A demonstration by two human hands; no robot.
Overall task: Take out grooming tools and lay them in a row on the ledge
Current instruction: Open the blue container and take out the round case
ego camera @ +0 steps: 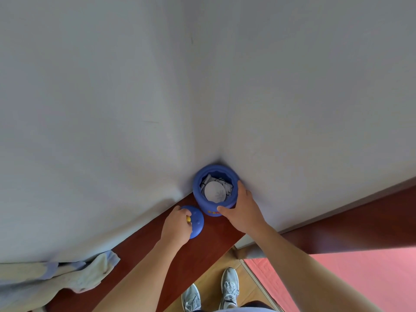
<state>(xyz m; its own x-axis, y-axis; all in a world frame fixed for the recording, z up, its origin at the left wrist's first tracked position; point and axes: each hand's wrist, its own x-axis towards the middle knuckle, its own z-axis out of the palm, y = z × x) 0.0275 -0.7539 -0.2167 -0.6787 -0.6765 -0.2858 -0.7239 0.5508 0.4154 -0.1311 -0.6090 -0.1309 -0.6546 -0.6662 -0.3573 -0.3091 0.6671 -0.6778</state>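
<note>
Far in the corner where the two walls meet, the jar (198,195) stands upright on the ledge (139,255), its mouth open to the ceiling. The tools (226,184) are inside it: greyish pieces packed behind a white disc (215,191), too jumbled to tell apart, none yet laid out.

The right hand (243,210) wraps the jar's right side, thumb on the near wall and fingers curled over the far-right rim. The left hand (176,226) sits just near-left of the jar, fingers closed round the yellow knob of the lid (198,221). I cannot tell whether the lid rests on the ledge or hangs just above it.

Everything turns on the mouth facing straight up, so a tool has to come out from above, not from the side. The right hand is nearer the opening but busy steadying. The left would likely drop the lid and reach in. Open ledge runs near-left toward a crumpled cloth (90,273), the likely line for the row.
</note>
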